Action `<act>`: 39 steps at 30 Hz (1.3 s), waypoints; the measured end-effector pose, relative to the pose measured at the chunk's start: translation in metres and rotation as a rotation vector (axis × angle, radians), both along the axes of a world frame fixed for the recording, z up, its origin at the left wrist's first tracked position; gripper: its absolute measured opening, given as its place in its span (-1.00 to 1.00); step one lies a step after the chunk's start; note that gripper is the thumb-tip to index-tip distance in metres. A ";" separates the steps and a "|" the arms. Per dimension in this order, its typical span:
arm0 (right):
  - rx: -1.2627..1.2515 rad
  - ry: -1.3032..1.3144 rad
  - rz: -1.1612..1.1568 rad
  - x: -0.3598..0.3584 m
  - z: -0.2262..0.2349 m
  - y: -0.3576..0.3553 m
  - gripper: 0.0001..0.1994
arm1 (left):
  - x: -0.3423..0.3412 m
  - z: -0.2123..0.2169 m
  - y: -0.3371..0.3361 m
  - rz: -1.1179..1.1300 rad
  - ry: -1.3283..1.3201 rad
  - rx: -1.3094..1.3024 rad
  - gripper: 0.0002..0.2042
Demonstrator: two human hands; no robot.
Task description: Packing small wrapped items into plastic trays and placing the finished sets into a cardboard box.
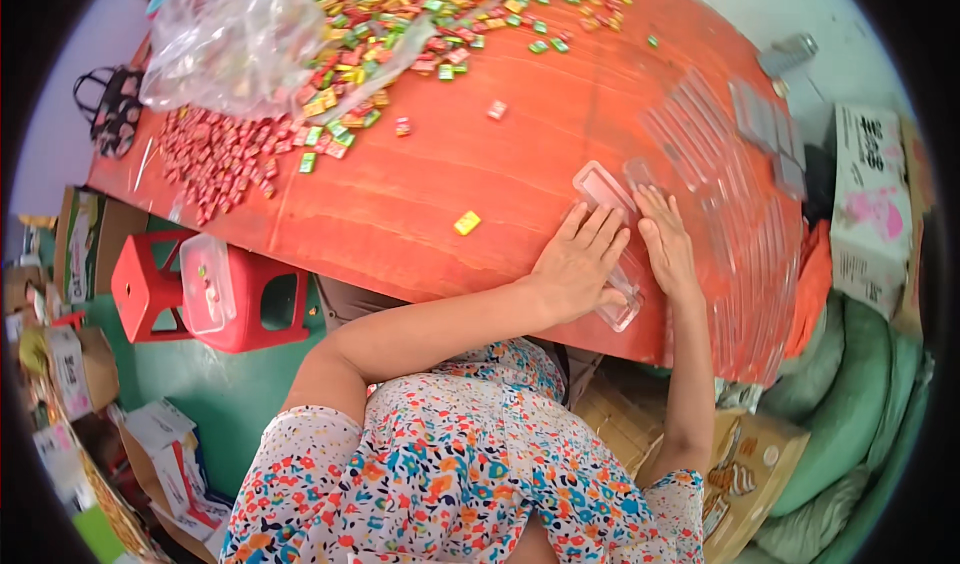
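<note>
A long, clear plastic tray [621, 309] lies on the red table near its front edge. My left hand [580, 262] rests flat across the middle of it, fingers stretched out, covering that part. Along the tray's right side is my right hand [669, 249], its fingers straight and nearly upright in the picture. A second piece of clear plastic [637, 173] shows just beyond the right fingertips; its full shape is hidden. One yellow wrapped candy [467, 223] sits left of my left hand.
Stacks of clear plastic trays [755, 264] cover the table's right side. At the far left are a heap of small wrapped candies [225, 154] and a transparent bag [235, 39]. Red stools [265, 299] stand left of the table, and cartons [868, 204] on the right.
</note>
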State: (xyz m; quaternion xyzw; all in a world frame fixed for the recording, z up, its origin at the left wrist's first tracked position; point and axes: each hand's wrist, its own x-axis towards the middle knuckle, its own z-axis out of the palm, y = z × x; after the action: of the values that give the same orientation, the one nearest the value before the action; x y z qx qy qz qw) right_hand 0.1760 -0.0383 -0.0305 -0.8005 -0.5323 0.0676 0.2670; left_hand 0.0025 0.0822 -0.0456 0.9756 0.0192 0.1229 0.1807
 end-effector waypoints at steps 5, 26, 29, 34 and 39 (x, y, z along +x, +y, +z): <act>-0.001 0.014 0.223 0.013 0.013 0.061 -0.61 | -0.007 -0.006 0.015 0.111 -0.107 -0.072 -0.11; 0.028 -0.210 0.277 0.037 0.042 0.474 -0.49 | -0.077 0.007 0.257 0.666 -0.222 0.174 -0.59; -0.330 -0.267 0.124 0.019 0.039 0.502 -0.31 | -0.078 0.007 0.263 0.670 -0.271 0.145 -0.69; -0.185 -0.240 0.084 0.040 0.016 0.472 -0.53 | -0.073 0.007 0.266 0.684 -0.336 0.139 -0.77; -0.001 -0.222 0.205 0.033 0.007 0.388 -0.66 | -0.068 -0.002 0.271 0.743 -0.393 0.148 -0.81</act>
State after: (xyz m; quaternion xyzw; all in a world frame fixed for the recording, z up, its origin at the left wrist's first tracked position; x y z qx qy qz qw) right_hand 0.2091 0.3499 -0.0231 -0.7447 -0.6373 0.0058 0.1980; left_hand -0.0651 0.3530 -0.0473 0.8709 0.3256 0.3642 0.0538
